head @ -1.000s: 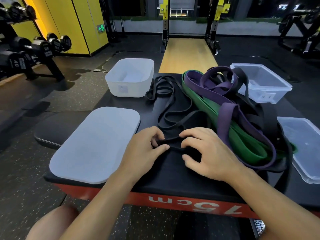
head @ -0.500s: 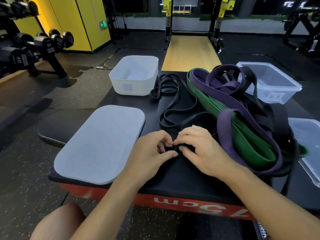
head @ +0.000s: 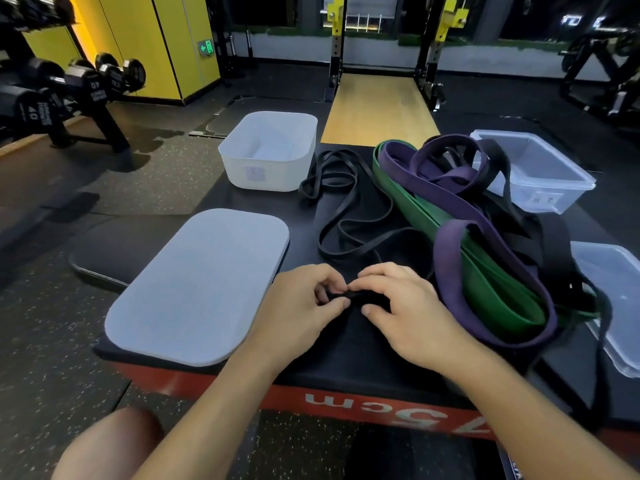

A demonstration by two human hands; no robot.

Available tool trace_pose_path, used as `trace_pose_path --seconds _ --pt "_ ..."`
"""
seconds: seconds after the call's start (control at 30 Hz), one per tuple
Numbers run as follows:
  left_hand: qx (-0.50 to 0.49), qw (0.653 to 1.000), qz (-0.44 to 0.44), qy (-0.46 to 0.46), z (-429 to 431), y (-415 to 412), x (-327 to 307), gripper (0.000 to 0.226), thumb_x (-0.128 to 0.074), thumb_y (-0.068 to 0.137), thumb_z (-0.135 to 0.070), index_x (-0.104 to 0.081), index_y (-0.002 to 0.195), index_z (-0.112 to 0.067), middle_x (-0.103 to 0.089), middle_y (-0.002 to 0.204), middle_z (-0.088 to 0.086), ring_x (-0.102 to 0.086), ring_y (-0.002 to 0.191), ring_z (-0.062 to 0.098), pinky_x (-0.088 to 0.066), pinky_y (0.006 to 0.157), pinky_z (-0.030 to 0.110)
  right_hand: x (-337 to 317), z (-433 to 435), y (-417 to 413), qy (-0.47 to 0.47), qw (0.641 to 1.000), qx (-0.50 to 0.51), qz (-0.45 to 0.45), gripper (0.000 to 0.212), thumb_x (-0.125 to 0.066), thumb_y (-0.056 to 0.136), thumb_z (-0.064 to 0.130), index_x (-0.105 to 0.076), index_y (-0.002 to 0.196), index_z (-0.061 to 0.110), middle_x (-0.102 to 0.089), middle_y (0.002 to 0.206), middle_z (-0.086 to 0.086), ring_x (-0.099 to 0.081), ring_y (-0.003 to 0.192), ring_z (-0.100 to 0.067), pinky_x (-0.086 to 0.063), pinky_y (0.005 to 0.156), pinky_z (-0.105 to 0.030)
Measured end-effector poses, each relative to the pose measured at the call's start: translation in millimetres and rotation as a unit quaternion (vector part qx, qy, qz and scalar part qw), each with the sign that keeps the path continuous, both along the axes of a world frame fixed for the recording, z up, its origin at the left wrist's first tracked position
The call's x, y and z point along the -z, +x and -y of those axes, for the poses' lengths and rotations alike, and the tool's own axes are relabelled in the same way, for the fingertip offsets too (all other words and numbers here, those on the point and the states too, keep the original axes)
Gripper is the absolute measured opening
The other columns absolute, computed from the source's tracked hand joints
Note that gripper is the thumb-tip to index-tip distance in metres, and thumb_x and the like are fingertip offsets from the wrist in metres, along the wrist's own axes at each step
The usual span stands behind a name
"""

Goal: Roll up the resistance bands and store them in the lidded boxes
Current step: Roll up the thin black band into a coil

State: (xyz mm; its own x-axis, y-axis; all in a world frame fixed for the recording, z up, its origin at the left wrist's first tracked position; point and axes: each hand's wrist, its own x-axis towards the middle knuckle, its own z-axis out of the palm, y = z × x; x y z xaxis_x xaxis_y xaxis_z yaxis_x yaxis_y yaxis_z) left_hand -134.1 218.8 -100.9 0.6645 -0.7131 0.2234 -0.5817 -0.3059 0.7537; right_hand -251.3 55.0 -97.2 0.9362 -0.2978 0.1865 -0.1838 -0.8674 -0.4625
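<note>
At the near middle of the bench point(head: 329, 355), the left grip point(head: 298, 306) and right grip point(head: 408, 310) both pinch the near end of the black band point(head: 341, 202), seemingly bunched into a small roll. Its loops trail far toward the white box point(head: 270, 150). A lid point(head: 197, 289) lies left, and a band pile point(head: 485, 237) lies right.

Dim gym, yellow lockers point(head: 162, 46), dumbbell rack point(head: 69, 95), speckled rubber floor point(head: 45, 358), wooden platform point(head: 379, 109)

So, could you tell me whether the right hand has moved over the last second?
Yes. The right hand has shifted left, toward the lid, closing the gap to the left hand on the black band.
</note>
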Motion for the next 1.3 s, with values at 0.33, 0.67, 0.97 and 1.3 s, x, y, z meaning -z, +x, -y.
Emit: trace_pose_path --seconds 0.33,0.67,0.97,1.3 --pt "0.022 0.998 -0.048 -0.019 -5 0 -4 0.021 -0.085 0.084 -0.017 -0.07 0.085 -0.032 -0.07 0.083 -0.016 -0.063 0.076 0.003 -0.047 0.071 0.012 11 2 -7 -0.04 0.996 -0.023 0.081 0.02 -0.064 0.097 0.029 -0.074 0.114 0.032 -0.057 0.121 0.019 -0.055 0.117 -0.01 -0.037 0.11 -0.041" --pt "0.054 0.998 -0.017 0.013 -6 3 -2 0.025 -0.079 0.09 -0.02 -0.064 0.087 -0.039 -0.066 0.087 -0.021 -0.06 0.085 0.007 -0.046 0.078 0.018 11 22 -13 -0.068 0.993 -0.069 0.066 0.021 -0.05 0.098 0.042 -0.066 0.11 0.038 -0.052 0.117 0.025 -0.047 0.126 0.003 -0.014 0.123 -0.038" --pt "0.042 0.991 0.121 0.032 -3 -2 8 0.031 -0.071 0.099 -0.022 -0.074 0.126 -0.036 -0.049 0.112 -0.019 -0.052 0.104 -0.003 -0.036 0.09 0.005 15 20 -19 -0.136 0.979 -0.092 0.123 0.027 -0.055 0.097 0.043 -0.078 0.108 0.035 -0.057 0.095 0.019 -0.055 0.105 -0.007 -0.022 0.121 -0.048" --pt "0.023 0.993 0.112 0.036 -1 -7 1 0.018 -0.066 0.098 -0.041 -0.079 0.111 -0.038 -0.061 0.1 -0.02 -0.057 0.101 -0.002 -0.042 0.087 0.012 11 18 -21 -0.116 0.979 -0.146 0.077 0.033 -0.049 0.1 0.032 -0.068 0.124 0.044 -0.047 0.103 0.021 -0.049 0.109 -0.003 -0.013 0.126 -0.048"
